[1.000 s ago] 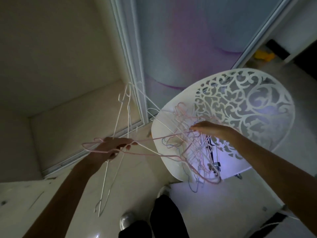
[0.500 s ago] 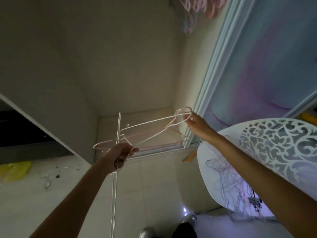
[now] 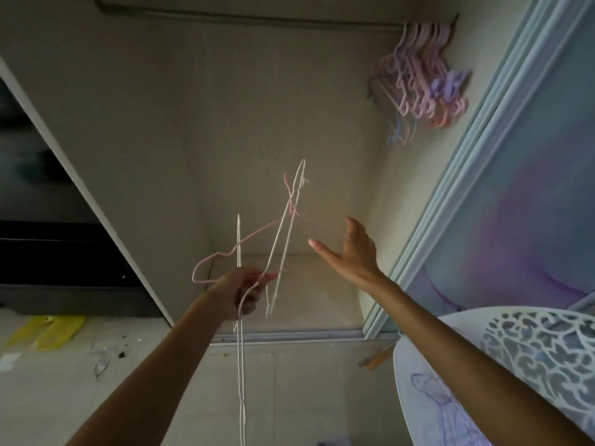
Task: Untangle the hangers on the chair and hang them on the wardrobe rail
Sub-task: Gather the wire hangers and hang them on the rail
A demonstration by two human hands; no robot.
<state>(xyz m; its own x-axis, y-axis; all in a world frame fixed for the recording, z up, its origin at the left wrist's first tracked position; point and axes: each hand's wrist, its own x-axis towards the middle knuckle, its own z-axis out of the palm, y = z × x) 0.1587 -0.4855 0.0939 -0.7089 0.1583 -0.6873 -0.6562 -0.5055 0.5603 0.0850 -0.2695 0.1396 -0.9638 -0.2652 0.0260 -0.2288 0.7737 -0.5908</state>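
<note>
Left hand (image 3: 240,292) grips a bunch of thin pink and white wire hangers (image 3: 283,226), apparently still interlocked, below the wardrobe's grey rail (image 3: 244,18). Right hand (image 3: 352,252) is spread, empty, beside them. Next: separate one, lift its hook to the rail.

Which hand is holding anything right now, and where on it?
The left hand grips a bunch of wire hangers by their lower wires, hooks pointing up. The right hand is open, holding nothing.

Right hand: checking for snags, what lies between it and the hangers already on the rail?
In the head view, only bare wardrobe wall separates right hand from hung hangers.
</note>
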